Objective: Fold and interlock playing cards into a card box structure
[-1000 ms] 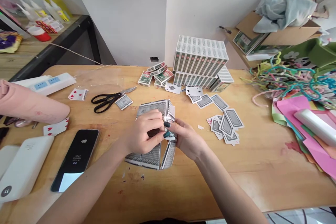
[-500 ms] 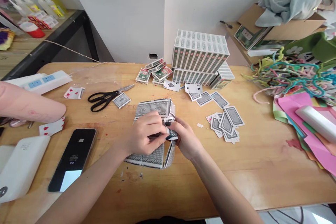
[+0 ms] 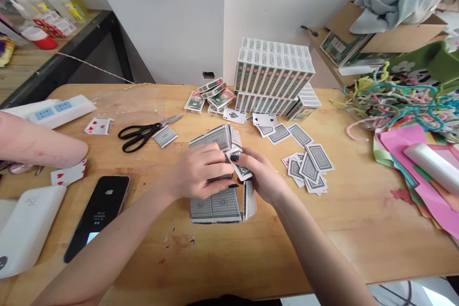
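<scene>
A structure of joined playing cards [image 3: 225, 203] with grey patterned backs stands tilted on the table between my hands. My left hand [image 3: 202, 172] is closed over its middle, with curled fingers at its right edge. At that edge my right hand [image 3: 265, 177] pinches a playing card [image 3: 243, 172], thumb on top; its other fingers are partly hidden behind the structure. An upright strip of folded cards [image 3: 249, 201] forms the right side, with a gap beside it. Left of the structure lie black-handled scissors [image 3: 141, 135] and a folded card [image 3: 165, 136].
Stacked card boxes [image 3: 274, 74] and several loose packs [image 3: 211, 98] stand at the back. Loose playing cards [image 3: 310, 167] lie to the right. A phone [image 3: 98, 215], a white power bank [image 3: 32, 224] and a pink cylinder [image 3: 43, 143] lie left. Coloured paper [image 3: 412, 162] and yarn [image 3: 394, 105] are far right.
The card structure has shifted right and tilted, with both hands moving along. The card pinched by my right hand now shows more of its patterned back.
</scene>
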`<state>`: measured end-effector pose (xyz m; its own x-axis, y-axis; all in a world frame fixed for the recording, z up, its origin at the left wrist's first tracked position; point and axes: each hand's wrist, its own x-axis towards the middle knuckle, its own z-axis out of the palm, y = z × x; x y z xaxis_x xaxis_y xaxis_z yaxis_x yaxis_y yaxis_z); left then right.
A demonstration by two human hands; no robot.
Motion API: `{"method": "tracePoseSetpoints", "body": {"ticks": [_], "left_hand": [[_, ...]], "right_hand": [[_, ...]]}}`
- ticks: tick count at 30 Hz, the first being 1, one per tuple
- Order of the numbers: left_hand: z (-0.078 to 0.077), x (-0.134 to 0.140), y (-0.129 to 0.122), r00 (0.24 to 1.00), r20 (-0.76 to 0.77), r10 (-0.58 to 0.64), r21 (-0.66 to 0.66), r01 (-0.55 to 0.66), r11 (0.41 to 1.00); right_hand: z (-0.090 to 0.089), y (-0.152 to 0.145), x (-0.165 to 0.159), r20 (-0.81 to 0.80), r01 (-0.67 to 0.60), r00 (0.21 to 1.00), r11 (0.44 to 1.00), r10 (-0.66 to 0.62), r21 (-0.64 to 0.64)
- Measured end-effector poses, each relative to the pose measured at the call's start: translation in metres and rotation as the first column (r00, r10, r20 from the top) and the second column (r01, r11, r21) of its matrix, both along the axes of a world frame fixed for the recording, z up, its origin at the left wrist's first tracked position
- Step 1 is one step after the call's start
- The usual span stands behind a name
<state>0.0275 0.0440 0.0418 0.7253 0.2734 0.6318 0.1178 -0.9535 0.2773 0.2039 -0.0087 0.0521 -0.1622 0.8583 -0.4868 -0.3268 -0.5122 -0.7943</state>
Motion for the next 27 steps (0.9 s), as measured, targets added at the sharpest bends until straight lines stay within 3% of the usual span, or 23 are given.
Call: {"method": "tracePoseSetpoints", "body": {"ticks": [7,17,27], "left_hand": [[0.003,0.002,0.004,0.999,0.0,0.05,0.233,-0.048,0.971],[-0.004,0.003,-0.002,0.991,0.084,0.104,0.241,-0.122,0.963],[-0.005,0.006,0.003,0.969,0.24,0.056,0.274,-0.123,0.954]], "right_hand": [[0.02,0.016,0.016,0.288,-0.127,0.952,0.989,0.1,0.078],[0.022,0.016,0.012,0.512,-0.144,0.857,0.981,0.059,0.128],[0.028,0.019,0.007,0.544,-0.205,0.833,0.969,0.098,0.139]]}}
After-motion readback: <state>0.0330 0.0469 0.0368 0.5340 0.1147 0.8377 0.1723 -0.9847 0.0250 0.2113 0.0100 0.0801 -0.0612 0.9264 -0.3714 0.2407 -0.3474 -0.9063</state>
